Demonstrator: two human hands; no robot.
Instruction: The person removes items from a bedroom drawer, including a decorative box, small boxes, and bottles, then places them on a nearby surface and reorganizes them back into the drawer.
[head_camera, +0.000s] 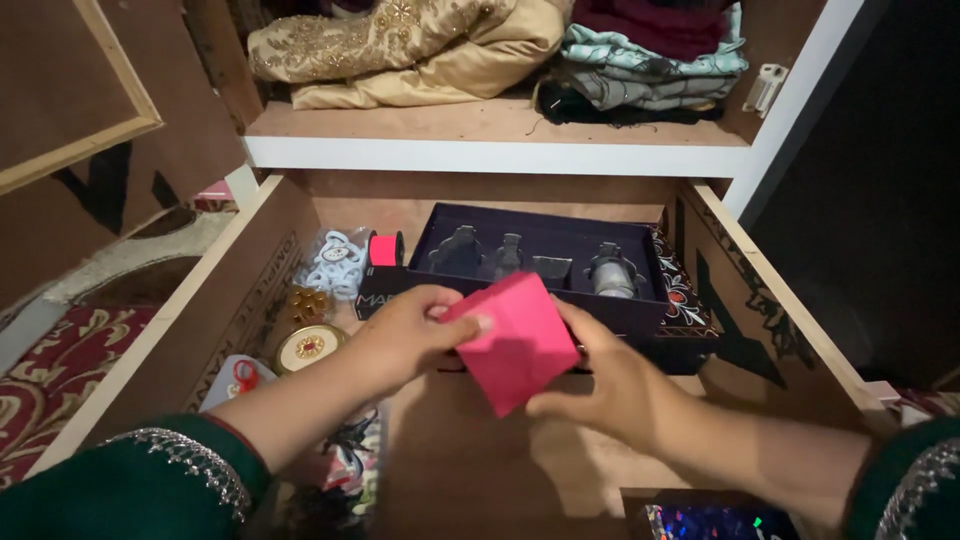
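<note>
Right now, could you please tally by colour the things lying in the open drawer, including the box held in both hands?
Pink: 2, the pink box held by the left hand and right hand, and the pink tape roll
Dark navy: 1, the tray box
White: 1, the bag of rings
Gold: 2, the round tin and the gold bow
Total: 6

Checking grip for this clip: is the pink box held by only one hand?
No, the left hand and right hand both grip the pink box.
</note>
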